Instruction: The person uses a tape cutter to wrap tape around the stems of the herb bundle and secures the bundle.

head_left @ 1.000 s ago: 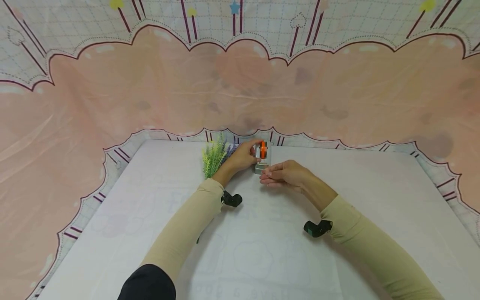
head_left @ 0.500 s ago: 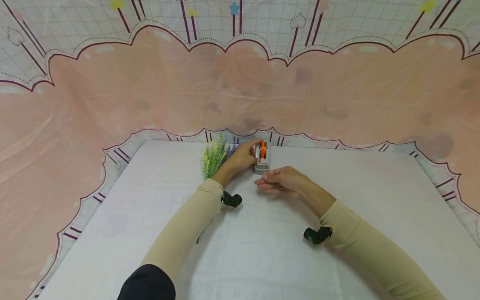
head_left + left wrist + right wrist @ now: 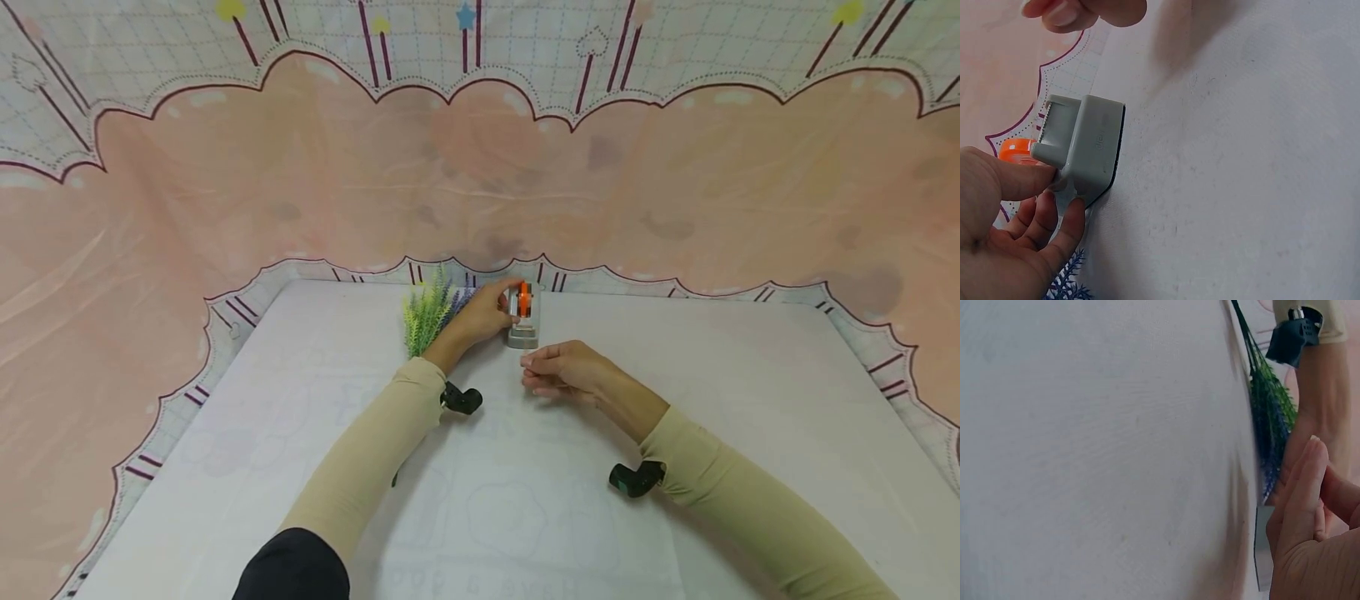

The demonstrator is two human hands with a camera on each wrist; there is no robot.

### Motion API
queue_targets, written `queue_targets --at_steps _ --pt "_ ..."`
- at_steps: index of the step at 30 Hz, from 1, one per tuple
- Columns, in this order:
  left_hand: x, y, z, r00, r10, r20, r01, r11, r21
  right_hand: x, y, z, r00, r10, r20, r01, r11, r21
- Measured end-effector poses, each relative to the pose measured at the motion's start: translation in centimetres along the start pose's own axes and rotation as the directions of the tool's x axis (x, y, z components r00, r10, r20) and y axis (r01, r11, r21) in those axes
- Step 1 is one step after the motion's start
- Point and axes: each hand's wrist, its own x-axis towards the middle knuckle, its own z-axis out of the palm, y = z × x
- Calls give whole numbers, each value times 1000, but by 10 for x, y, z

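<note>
The grey tape dispenser (image 3: pixel 522 338) stands on the white surface (image 3: pixel 570 517), its long axis running from the near side to the far side, and its cutting end points toward the near side. The orange roll (image 3: pixel 524 300) sits on it behind this end. At the left of the dispenser, the left hand (image 3: pixel 483 317) holds it between thumb and fingers, and so covers a part of its side. The right hand (image 3: pixel 572 369) is in front of the dispenser, a little to its right and apart from it; the tips of thumb and forefinger come together, but I cannot tell whether they pinch a piece of clear tape. In the left wrist view the serrated edge (image 3: pixel 1046 122) of the dispenser is visible, while the right hand is cut off above. In the right wrist view the right hand hides most of the dispenser. The artificial flowers (image 3: pixel 425 315) lie left of the dispenser, their stems partly hidden behind the left sleeve (image 3: pixel 375 446)
</note>
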Motion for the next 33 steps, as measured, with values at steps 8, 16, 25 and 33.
queue_targets --at_steps 8,16,25,33 --pt "1 0 0 1000 17 1 -17 1000 -2 -2 5 3 1000 -7 3 7 1000 -2" --pt "1 1 1 1000 26 -1 -26 1000 -8 -5 6 3 1000 3 15 -3 1000 -17" --pt "2 1 2 1000 16 0 -16 1000 -12 -6 7 2 1000 15 18 -15 999 -40" --pt "-3 5 -2 1000 -20 -10 20 1000 -6 -9 8 2 1000 1 18 1 996 -88"
